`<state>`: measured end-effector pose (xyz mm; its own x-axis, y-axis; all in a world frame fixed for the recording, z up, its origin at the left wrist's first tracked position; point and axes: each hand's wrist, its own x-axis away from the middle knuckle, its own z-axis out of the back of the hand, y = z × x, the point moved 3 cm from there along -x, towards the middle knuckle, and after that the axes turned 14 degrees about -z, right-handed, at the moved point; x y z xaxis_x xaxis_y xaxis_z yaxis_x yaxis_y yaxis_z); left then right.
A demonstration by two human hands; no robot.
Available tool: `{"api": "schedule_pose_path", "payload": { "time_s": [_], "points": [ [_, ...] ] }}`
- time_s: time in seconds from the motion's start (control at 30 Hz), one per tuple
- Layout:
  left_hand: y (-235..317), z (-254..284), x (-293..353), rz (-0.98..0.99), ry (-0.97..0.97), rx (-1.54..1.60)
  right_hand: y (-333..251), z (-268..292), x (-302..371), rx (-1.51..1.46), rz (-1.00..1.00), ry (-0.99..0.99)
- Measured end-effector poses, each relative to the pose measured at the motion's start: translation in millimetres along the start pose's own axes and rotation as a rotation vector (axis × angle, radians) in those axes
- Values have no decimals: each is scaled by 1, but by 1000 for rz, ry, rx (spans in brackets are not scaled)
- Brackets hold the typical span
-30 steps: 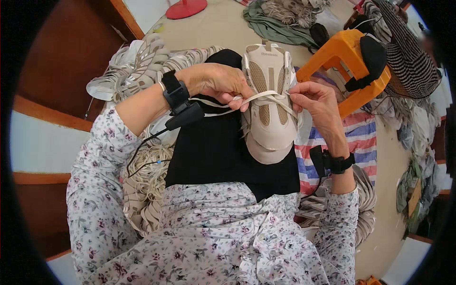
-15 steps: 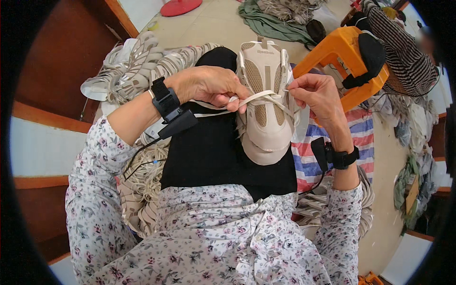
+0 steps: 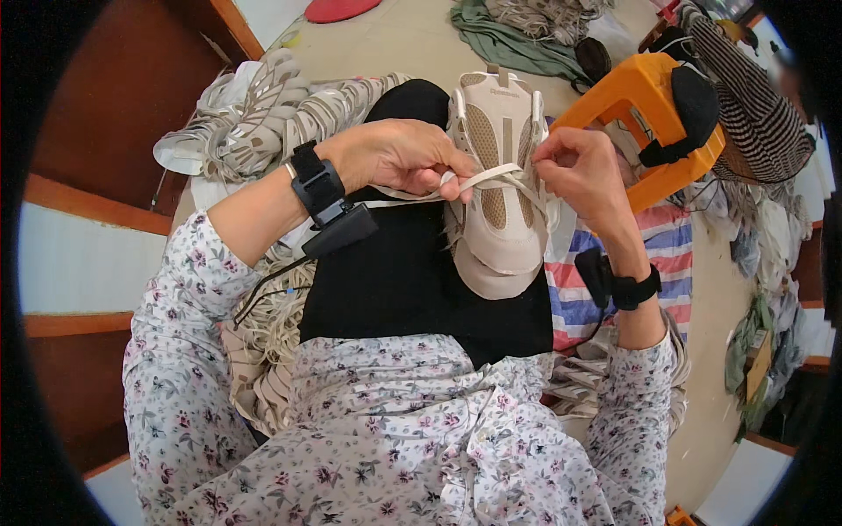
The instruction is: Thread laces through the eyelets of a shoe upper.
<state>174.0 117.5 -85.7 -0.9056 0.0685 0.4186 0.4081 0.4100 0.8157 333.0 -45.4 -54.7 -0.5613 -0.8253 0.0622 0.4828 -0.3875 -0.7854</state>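
A beige and cream sneaker upper [image 3: 500, 241] with tan mesh panels lies on my black-clad lap, its toe toward me. A flat cream shoelace [image 3: 504, 173] crosses over its middle. My left hand [image 3: 430, 162] is at its left edge, thumb and fingers pinched on the lace, whose loose length trails left below the palm. My right hand [image 3: 579, 171] is closed in a pinch at the right row of eyelets. Whatever its fingertips hold there is hidden by the fingers.
Stacked beige shoe uppers [image 3: 263, 123] lie at the left, with a heap of cream laces [image 3: 276, 320] beside my left thigh. An orange plastic stool [image 3: 614, 96] stands at the right, near a striped woven sheet [image 3: 662, 254]. A person in a striped garment [image 3: 754, 96] is at the far right.
The shoe upper and my left hand have shifted slightly right in view. My right hand has drawn closer to the eyelets, and the lace end at its fingertips no longer shows.
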Motion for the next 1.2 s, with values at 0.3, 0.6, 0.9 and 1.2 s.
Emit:
{"api": "schedule_pose_path", "payload": {
  "time_s": [0.3, 0.6, 0.9, 1.2],
  "points": [
    [-4, -6, 21, -103, 88, -86, -40, 4, 13, 237, 499, 300],
    [-15, -4, 27, -207, 104, -43, -50, -38, -10, 263, 557, 47],
    [-19, -11, 25, -300, 335, -261, -55, -41, -26, 336, 383, -251],
    [-22, -22, 26, -412, 362, -633, -58, -61, -11, 689, 531, -75]
  ]
}}
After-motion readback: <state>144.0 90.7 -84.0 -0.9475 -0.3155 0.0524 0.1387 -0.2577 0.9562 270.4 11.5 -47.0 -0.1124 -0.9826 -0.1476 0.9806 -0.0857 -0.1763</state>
